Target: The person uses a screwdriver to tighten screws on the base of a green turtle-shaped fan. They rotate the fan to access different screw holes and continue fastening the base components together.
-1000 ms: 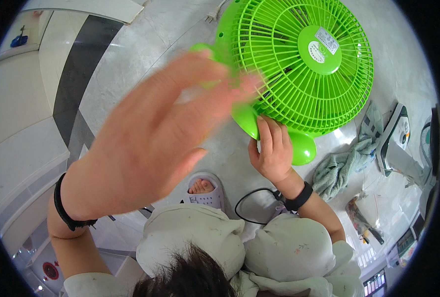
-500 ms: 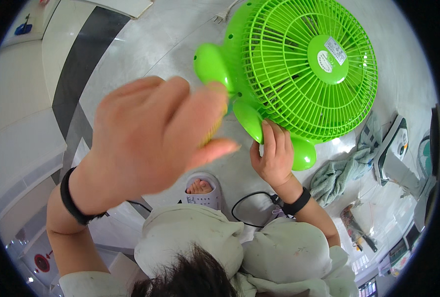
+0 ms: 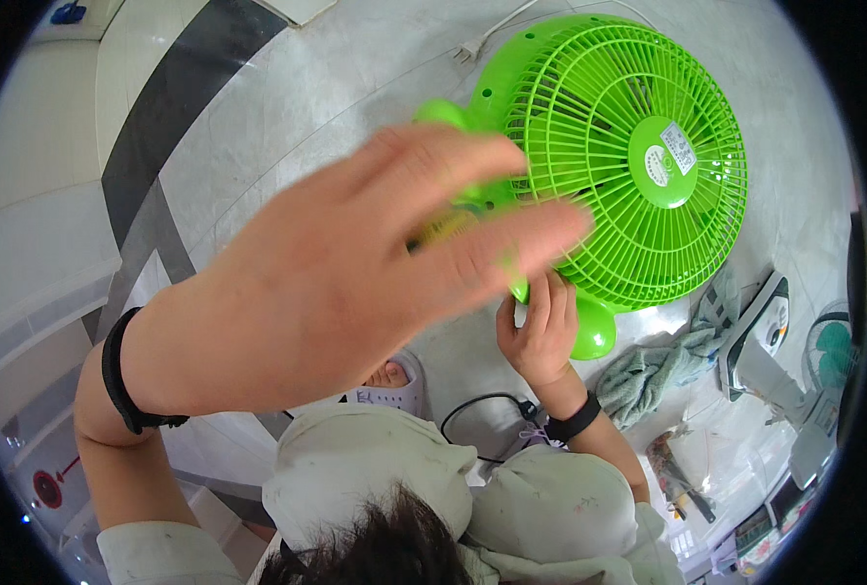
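A bright green fan [image 3: 599,117] lies on the floor ahead, its round slatted grille facing up and rounded feet toward me. My right hand [image 3: 540,327] curls its fingers over one of these feet, beside another green foot [image 3: 594,333]. Large and close to the camera, my left hand [image 3: 326,263] reaches across in front of the fan's near side. Its thumb and a finger are stretched apart and blurred. In the gap between them shows a yellow handle-like thing with dark parts [image 3: 446,226]; most of it is hidden, and so are the other fingers.
A white plug and cord [image 3: 472,47] lie behind the fan. To the right are a grey-green cloth [image 3: 638,375] and a white appliance with a dark edge [image 3: 757,331]. A black cable [image 3: 462,405] loops near my purple clog [image 3: 409,390]. Pale drawers [image 3: 53,302] line the left.
My left hand has opened from a closed grip around the yellow thing, and has moved right. The right hand keeps its hold on the fan's foot. The view has shifted slightly.
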`<state>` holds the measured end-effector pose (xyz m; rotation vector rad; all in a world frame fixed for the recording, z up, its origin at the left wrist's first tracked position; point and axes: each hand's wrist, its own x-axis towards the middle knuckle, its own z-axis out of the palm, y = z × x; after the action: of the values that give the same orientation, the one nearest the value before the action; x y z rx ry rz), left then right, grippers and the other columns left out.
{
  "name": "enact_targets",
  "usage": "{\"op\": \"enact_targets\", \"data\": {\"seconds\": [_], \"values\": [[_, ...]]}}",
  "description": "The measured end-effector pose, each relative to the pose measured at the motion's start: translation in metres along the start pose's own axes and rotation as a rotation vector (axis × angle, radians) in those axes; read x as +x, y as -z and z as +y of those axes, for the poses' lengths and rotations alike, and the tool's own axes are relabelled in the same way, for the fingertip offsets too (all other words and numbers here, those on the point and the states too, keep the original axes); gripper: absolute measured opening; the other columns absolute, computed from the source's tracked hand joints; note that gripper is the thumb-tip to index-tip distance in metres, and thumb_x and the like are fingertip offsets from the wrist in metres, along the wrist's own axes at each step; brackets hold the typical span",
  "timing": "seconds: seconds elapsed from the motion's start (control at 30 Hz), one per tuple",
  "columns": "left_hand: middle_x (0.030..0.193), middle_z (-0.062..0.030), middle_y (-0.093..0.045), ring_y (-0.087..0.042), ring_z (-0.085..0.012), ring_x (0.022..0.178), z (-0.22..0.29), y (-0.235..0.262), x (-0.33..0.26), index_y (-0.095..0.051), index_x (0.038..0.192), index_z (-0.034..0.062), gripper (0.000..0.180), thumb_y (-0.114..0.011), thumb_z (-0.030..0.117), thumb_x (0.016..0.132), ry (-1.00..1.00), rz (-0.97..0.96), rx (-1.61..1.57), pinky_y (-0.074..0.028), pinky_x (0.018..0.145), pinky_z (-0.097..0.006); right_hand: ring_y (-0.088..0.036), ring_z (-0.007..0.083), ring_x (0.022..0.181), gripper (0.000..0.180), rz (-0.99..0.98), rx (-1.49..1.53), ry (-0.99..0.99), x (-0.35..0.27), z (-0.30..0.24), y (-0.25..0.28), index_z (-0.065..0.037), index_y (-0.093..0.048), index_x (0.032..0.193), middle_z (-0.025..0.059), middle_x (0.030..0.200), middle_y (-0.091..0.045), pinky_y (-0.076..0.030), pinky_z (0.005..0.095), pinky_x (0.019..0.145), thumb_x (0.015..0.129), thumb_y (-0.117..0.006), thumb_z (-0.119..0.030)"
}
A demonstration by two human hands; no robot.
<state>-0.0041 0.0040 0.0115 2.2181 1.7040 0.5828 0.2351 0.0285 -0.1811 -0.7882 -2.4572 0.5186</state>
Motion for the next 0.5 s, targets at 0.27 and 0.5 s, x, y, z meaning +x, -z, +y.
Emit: {"op": "enact_targets", "data": {"seconds": [0.27,0.5], "values": [[0.094,-0.0119,-0.061,-0.062,-0.028,0.082,0.0029,0.0023,-0.0021,-0.063,0.106,-0.0005,0.038,-0.072,0.008,0.071,0.157,-0.026,0.123,-0.054,0.071,-0.033,-0.059,0.0371,0.097,0.063,0.017,-0.002,0.024,-0.0009,0.0019,-0.0022,0.004,-0.047,0.129,0.02,0.118,-0.057,-0.051,0.0429,0.078,0.07,-0.066,-0.002],[0.096,-0.0141,-0.062,-0.062,-0.0307,0.081,-0.0028,-0.002,-0.0074,-0.06,0.11,-0.0017,0.05,-0.078,0.012,0.066,0.051,-0.165,0.16,-0.054,0.069,-0.034,-0.059,0.037,0.097,0.064,0.006,-0.004,0.024,-0.0005,0.0024,-0.0013,0.004,-0.047,0.129,0.0199,0.119,-0.056,-0.051,0.0427,0.078,0.069,-0.066,-0.002]]}}
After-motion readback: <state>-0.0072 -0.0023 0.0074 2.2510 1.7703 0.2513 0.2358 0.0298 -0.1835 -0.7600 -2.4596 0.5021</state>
